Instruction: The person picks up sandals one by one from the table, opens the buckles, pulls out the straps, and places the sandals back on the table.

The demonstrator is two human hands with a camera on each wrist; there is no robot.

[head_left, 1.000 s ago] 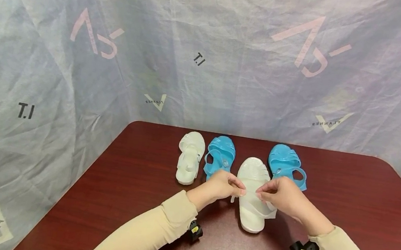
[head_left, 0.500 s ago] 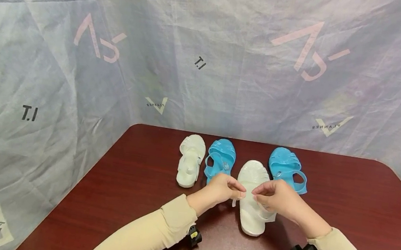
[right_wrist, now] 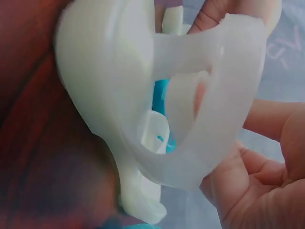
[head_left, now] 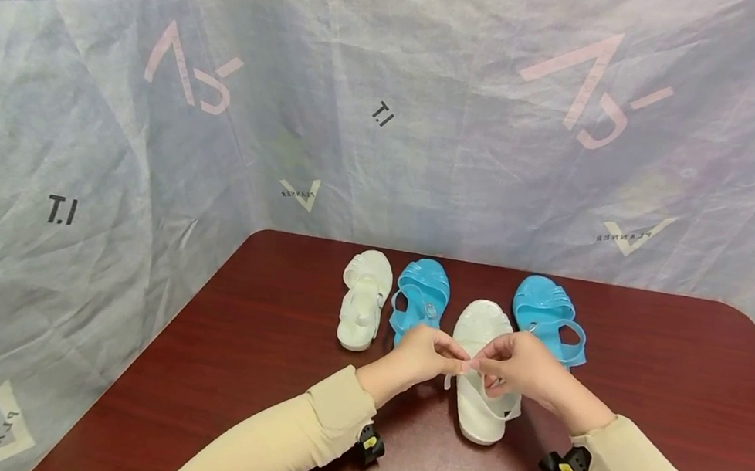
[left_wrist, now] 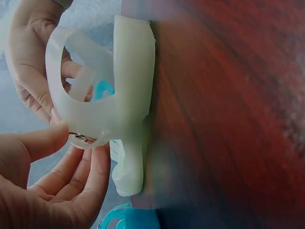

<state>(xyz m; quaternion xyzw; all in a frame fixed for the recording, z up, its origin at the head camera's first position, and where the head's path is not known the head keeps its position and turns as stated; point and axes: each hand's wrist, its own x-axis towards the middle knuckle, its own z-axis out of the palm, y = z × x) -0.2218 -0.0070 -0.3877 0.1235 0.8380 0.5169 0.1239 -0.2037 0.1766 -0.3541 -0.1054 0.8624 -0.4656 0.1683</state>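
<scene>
A white jelly sandal (head_left: 477, 418) lies toe-away on the dark red table (head_left: 249, 376), in the middle. Both hands meet over its ankle strap. My left hand (head_left: 457, 363) pinches the strap end from the left, and my right hand (head_left: 478, 366) pinches it from the right. In the left wrist view the sandal's heel (left_wrist: 131, 71) and strap loop show, with a small metal buckle (left_wrist: 83, 138) by my left thumb and fingers (left_wrist: 78, 147). In the right wrist view the strap (right_wrist: 224, 119) arches over the heel (right_wrist: 105, 86), with my right hand (right_wrist: 252, 181) beneath it.
A second white sandal (head_left: 363, 300) and a blue sandal (head_left: 420, 295) lie at the back left. Another blue sandal (head_left: 548, 317) lies behind my right hand. A printed cloth backdrop (head_left: 152, 124) closes off the far and left sides of the table.
My two hands have drawn closer together over the strap until the fingertips nearly touch. The sandal stays where it was.
</scene>
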